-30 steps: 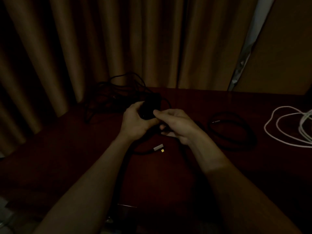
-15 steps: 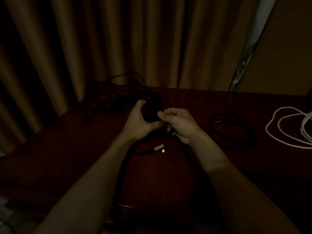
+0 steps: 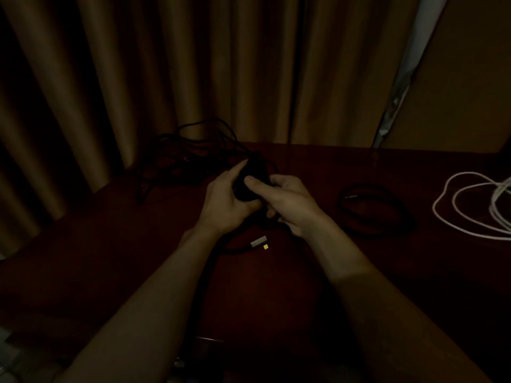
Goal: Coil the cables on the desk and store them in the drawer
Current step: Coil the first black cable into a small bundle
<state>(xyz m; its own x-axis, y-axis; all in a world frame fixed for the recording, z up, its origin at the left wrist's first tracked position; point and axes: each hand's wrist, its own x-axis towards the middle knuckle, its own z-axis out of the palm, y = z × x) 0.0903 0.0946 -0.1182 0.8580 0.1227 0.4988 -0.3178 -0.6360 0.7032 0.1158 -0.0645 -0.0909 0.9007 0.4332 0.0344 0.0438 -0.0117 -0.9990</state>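
Change: since a second ago the right hand (image 3: 287,203) has slid its forefinger (image 3: 253,183) further left across the black bundle (image 3: 249,189); left thumb (image 3: 239,168) sits higher on it; plug (image 3: 258,241), black coil (image 3: 373,211) and white cable (image 3: 467,208) lie as before
Left hand (image 3: 224,201): clasps the bundle from the left, thumb along its far side, palm under it
Right hand: forefinger laid over the bundle's front, other fingers curled beneath; grasping it from the right
Bundle: held between both hands, above the desk (image 3: 276,286), mid-frame
Tangle (image 3: 190,156): loose black cable at the desk's back left, against the curtain (image 3: 221,78)
Plug: silver, on the desk just below the hands; small yellow tab (image 3: 266,246) beside it
Coil: flat on the desk, right of the hands, apart from them
Hard to read: bundle is black on dark, single turns cannot be told; whether it joins the tangle, cannot tell; plug's lead passes under the left forearm; white cable is cut by the right edge; dim shape (image 3: 207,344) at the near edge too dark to name
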